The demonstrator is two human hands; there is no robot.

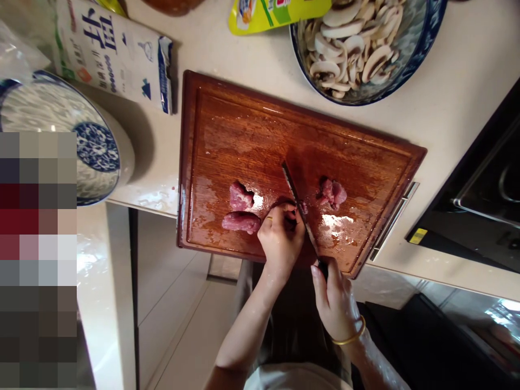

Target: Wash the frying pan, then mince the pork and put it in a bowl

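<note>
On the wet wooden cutting board (244,130) my right hand (335,295) grips a kitchen knife (298,200) by its dark handle, the blade seen nearly edge-on and pointing away from me. My left hand (281,233) is closed, fingers curled down over a piece of raw meat right beside the blade; most of that piece is hidden under the fingers. Two larger chunks of raw meat (241,222) lie left of my left hand. To the right of the knife sits a small heap of cut meat (333,193).
A patterned bowl (424,32) of sliced mushrooms (353,49) stands behind the board, near a yellow-green packet (276,13). At left are a salt bag (117,59) and another blue-and-white bowl (125,157). A black stove (479,179) is on the right.
</note>
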